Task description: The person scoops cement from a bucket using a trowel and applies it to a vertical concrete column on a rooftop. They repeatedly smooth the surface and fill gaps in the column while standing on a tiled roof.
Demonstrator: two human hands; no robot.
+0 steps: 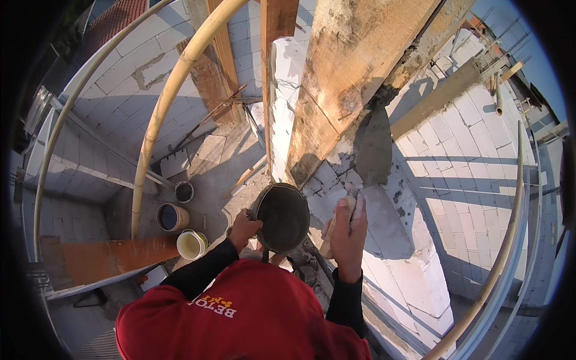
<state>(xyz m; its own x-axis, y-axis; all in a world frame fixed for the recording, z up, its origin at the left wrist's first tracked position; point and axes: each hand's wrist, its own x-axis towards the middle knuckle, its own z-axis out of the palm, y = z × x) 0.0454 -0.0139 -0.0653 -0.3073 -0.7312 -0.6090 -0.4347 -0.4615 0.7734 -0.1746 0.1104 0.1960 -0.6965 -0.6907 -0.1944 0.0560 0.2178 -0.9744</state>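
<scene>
My left hand (245,230) grips the left rim of a dark round bucket (306,211), held at the front of my body. The bucket's inside is shaded and grey, so how full it is cannot be made out. In my right hand (349,235) is the pale handle of a trowel (373,147), its grey blade pointing away from me. The blade lies over the top of a white block wall (414,264), close to wet grey mortar (387,96) along a wooden board (345,66).
Bamboo poles (174,84) rise at the left, and another curves along the right. On the floor at left stand a cream pail (192,245), a pail of dark liquid (172,217) and a small dark bucket (184,192). An orange-brown plank (108,261) crosses the left side.
</scene>
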